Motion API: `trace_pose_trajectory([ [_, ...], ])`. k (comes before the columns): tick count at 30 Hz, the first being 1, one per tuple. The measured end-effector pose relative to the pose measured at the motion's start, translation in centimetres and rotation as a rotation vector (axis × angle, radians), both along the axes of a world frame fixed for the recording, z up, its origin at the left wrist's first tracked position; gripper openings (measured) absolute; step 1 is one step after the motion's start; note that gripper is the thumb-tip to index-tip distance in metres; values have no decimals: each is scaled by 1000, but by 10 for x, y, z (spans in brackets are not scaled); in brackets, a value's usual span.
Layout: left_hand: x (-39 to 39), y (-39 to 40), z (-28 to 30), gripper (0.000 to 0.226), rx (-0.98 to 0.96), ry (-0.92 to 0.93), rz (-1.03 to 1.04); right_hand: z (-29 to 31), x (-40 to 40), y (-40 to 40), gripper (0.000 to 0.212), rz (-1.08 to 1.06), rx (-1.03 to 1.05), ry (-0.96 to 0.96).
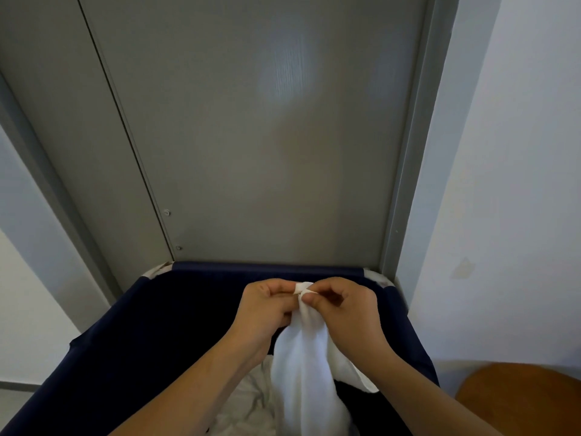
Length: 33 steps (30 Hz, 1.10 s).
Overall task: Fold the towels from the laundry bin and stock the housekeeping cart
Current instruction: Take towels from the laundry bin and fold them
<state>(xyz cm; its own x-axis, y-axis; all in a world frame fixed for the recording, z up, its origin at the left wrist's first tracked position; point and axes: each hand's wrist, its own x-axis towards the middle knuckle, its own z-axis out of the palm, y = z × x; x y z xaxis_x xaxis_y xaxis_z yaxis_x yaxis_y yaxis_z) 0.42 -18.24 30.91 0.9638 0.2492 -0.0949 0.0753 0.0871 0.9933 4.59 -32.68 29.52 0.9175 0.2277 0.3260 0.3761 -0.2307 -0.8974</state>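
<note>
White towel (303, 369) hangs over the laundry bin (151, 325) at six o'clock, pinched by our left hand (267, 305) and right hand (349, 309). We should part both hands along its top edge, toward nine and three o'clock.

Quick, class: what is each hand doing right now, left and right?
Left hand: fingers pinch the top edge of the white towel.
Right hand: fingers pinch the same towel edge, beside the left.

Towel (306, 366): white soft cloth. Laundry bin (132, 335): navy matt fabric. Door (251, 136) beyond hands: grey, smooth, faintly sheened.
</note>
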Motion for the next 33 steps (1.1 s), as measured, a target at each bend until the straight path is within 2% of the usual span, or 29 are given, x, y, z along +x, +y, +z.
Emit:
trace_pose_trajectory([
  [4,-4,7,2,22,-21,16,-75,1,-4,-1,19,-22,85,63],
  [8,-8,10,3,26,107,-20,-171,-3,-1,1,16,-51,105,73],
  [10,-7,9,1,31,226,-27,-143,-4,-2,4,14,-32,119,95],
  [12,-5,7,-2,26,332,-30,-65,-5,-3,8,12,-9,113,102],
  [15,0,9,-6,20,343,-22,22,-11,-2,8,8,31,50,93],
  [17,3,13,-7,20,316,-1,76,-23,1,5,17,68,-71,126],
  [21,13,24,-6,21,238,-4,182,-69,8,-12,46,178,-625,237],
  [25,21,35,2,22,175,-30,240,-105,21,-45,38,249,-992,172],
  [31,28,51,7,18,205,-48,302,-109,48,-87,32,126,-1119,-138],
  [33,30,59,4,18,212,-51,329,-105,59,-97,34,111,-1096,-342],
])
